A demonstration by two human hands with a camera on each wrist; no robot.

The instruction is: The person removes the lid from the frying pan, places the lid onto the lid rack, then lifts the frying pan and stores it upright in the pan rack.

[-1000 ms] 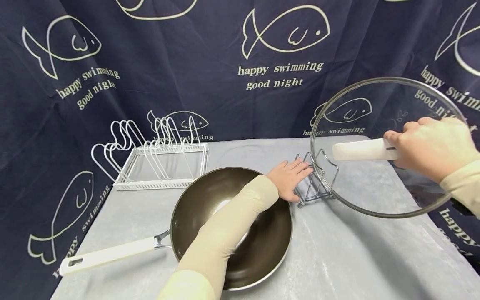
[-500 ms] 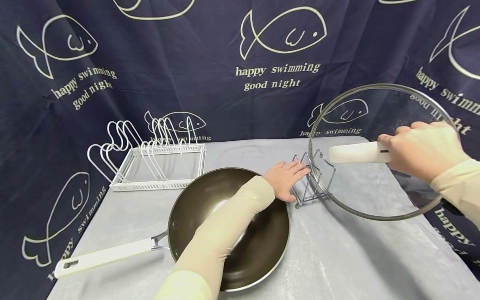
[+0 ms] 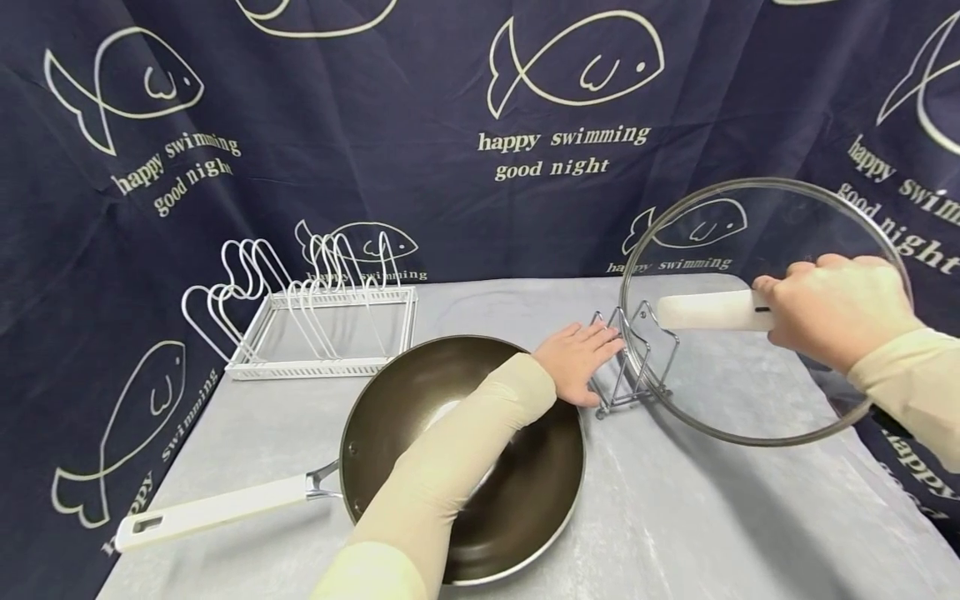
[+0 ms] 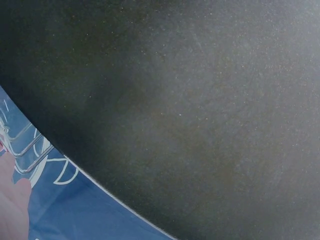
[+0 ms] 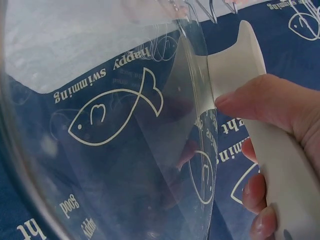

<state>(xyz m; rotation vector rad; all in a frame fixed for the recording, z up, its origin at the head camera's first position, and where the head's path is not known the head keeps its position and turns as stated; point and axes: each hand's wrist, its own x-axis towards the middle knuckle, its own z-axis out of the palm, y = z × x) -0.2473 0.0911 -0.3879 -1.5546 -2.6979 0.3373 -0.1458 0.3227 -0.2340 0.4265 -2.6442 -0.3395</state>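
My right hand grips the long white handle of a clear glass lid, which stands on edge. In the right wrist view, the thumb and curled fingers wrap that handle. The lid's left edge sits in a small wire rack, between its uprights. My left hand lies on the rack's left side with its fingers spread and straight. Beneath the left forearm is a wok with a brown inside and a white handle; its dark wall fills most of the left wrist view.
A white wire rack with tall looped dividers stands at the back left of the grey table. The wok's handle points to the left front. Behind the table hangs a dark blue curtain with fish outlines.
My right hand has come down and slightly left with the lid, and the lid's top edge is lower. The left hand stays on the rack.
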